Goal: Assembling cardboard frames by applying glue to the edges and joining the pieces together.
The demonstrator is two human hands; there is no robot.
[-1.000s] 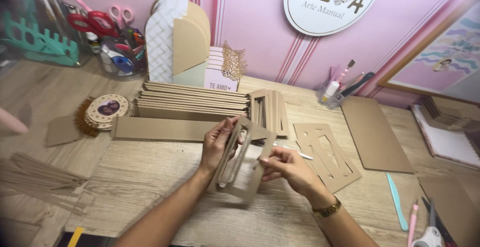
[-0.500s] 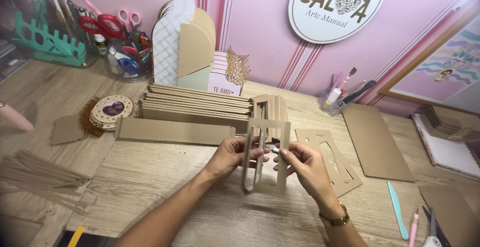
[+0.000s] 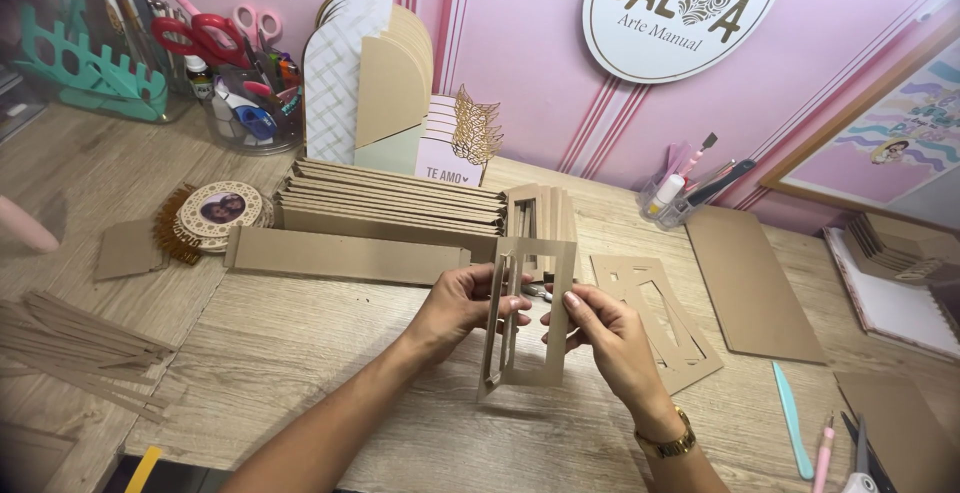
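I have both forearms reaching in from six o'clock, converging toward the middle. My left hand (image 3: 462, 308) curls its fingers (image 3: 510, 305) toward three o'clock in a pinch. My right hand (image 3: 600, 338) faces it, fingers pinched toward nine o'clock, wrist bent.

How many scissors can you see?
2: red-handled scissors and pink-handled scissors, both standing in the clear cup at the back left. More may hide among the tools there.

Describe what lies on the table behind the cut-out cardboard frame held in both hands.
Behind the cardboard frame stands a row of stacked brown card strips. The frame and hands hide the tabletop directly behind them.
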